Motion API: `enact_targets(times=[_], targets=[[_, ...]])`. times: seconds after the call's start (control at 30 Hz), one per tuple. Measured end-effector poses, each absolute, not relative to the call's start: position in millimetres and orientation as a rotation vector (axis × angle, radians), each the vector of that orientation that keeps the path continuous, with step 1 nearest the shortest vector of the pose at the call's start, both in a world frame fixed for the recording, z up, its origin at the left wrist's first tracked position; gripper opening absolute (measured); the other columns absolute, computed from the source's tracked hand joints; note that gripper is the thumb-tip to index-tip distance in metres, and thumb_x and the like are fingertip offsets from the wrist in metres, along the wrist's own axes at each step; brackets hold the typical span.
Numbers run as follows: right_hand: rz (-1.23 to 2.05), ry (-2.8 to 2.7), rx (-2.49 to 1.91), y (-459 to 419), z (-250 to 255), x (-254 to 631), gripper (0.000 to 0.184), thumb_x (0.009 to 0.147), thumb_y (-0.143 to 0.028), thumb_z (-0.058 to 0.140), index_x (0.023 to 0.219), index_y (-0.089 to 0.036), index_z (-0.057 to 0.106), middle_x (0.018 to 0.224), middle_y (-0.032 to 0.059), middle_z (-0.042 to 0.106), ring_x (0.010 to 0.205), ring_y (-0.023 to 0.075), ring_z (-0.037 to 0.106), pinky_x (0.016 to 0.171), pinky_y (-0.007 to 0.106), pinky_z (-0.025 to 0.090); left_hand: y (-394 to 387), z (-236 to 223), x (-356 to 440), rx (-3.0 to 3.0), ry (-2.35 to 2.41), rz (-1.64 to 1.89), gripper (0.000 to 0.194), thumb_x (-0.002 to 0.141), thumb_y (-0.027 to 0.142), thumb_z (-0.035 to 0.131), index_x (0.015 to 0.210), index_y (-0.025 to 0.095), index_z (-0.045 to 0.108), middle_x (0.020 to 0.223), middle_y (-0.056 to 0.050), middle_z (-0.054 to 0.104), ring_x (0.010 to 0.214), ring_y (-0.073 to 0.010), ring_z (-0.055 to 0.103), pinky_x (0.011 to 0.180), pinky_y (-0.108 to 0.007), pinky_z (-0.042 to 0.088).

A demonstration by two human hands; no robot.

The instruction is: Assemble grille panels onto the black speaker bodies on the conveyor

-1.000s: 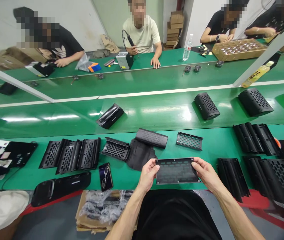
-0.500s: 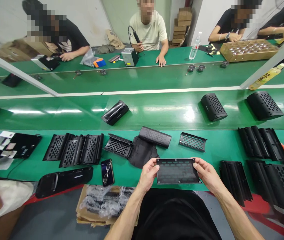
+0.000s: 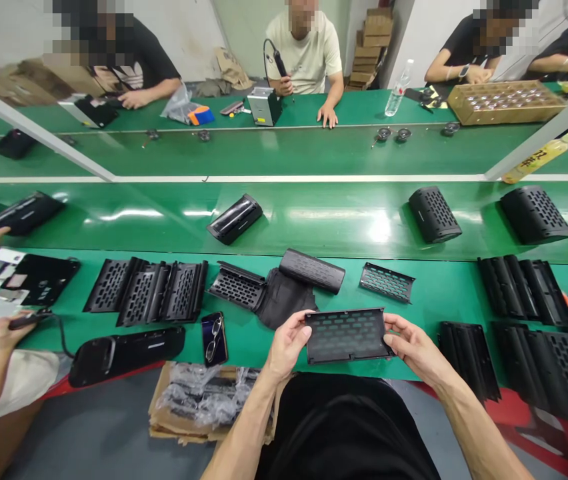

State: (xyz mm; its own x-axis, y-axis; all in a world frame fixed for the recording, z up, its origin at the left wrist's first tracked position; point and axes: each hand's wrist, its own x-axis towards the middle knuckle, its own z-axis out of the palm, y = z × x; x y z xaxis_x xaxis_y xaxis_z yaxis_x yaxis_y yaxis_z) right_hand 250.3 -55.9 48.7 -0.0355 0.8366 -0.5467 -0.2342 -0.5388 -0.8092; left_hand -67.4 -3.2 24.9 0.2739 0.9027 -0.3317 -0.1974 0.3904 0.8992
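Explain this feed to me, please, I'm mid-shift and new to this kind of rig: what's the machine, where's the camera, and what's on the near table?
There's no machine here, just a person's bare hands. Every picture comes from one camera on that person's head, looking forward and down. The left hand and right hand hold a black slotted panel by its opposite ends.

On the green table beyond lie a dark cloth, with a rounded cover partly on it, and a smaller panel. Eyeglasses rest on a phone to the left. The hand gripping a tool at far left is a co-worker's.
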Motion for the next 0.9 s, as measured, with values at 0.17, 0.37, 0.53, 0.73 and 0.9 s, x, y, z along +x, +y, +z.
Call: enact_targets(times=[0.17, 0.37, 0.53, 0.73, 0.9], targets=[[1.734, -0.688, -1.397, -53.3, 48.4, 246.8, 0.043, 0.083, -0.041, 0.086, 0.121, -0.024, 0.073, 0.092, 0.0016, 0.066, 0.062, 0.0116, 0.049, 0.057, 0.027, 0.048, -2.9, 25.6, -72.8, 0.882, 1.029, 0.887, 0.051, 0.088, 0.047, 0.08, 0.129, 0.018, 0.072, 0.119, -0.012, 0.078, 0.113, -0.0276, 0.071, 0.103, -0.035, 0.053], [1.823, -0.645, -1.365, -49.1, 52.8, 239.4, 0.054, 0.082, -0.037, 0.087, 0.131, -0.028, 0.066, 0.101, 0.0024, 0.064, 0.066, 0.0122, 0.052, 0.052, 0.025, 0.049, -4.5, 25.9, -77.3, 0.848, 1.04, 0.903, 0.054, 0.087, 0.049, 0.081, 0.13, 0.017, 0.073, 0.117, -0.013, 0.078, 0.106, -0.0265, 0.072, 0.096, -0.034, 0.055], [1.93, -0.705, -1.322, -45.5, 59.0, 231.5, 0.037, 0.083, -0.037, 0.086, 0.114, -0.025, 0.07, 0.094, 0.0001, 0.062, 0.061, 0.0097, 0.047, 0.049, 0.023, 0.045, -6.3, 20.3, -83.7, 0.854, 1.035, 0.914, 0.052, 0.088, 0.048, 0.081, 0.13, 0.017, 0.073, 0.117, -0.012, 0.078, 0.109, -0.0267, 0.072, 0.098, -0.034, 0.055], [1.847, -0.684, -1.455, -37.4, 53.0, 225.5, 0.039, 0.09, -0.06, 0.079, 0.094, -0.024, 0.063, 0.073, -0.005, 0.053, 0.058, 0.0107, 0.046, 0.051, 0.023, 0.04, -9.6, 13.2, -90.0, 0.778, 0.998, 0.918, 0.051, 0.09, 0.046, 0.08, 0.132, 0.018, 0.072, 0.12, -0.013, 0.077, 0.107, -0.026, 0.072, 0.094, -0.034, 0.056], [1.856, -0.703, -1.452, -34.4, 54.8, 216.7, 0.043, 0.087, -0.062, 0.081, 0.089, -0.024, 0.062, 0.064, -0.0068, 0.049, 0.05, 0.0104, 0.044, 0.047, 0.025, 0.042, -9.3, 23.6, -93.0, 0.695, 1.01, 0.971, 0.052, 0.083, 0.048, 0.085, 0.124, 0.018, 0.075, 0.11, -0.011, 0.079, 0.097, -0.024, 0.073, 0.088, -0.033, 0.057]])
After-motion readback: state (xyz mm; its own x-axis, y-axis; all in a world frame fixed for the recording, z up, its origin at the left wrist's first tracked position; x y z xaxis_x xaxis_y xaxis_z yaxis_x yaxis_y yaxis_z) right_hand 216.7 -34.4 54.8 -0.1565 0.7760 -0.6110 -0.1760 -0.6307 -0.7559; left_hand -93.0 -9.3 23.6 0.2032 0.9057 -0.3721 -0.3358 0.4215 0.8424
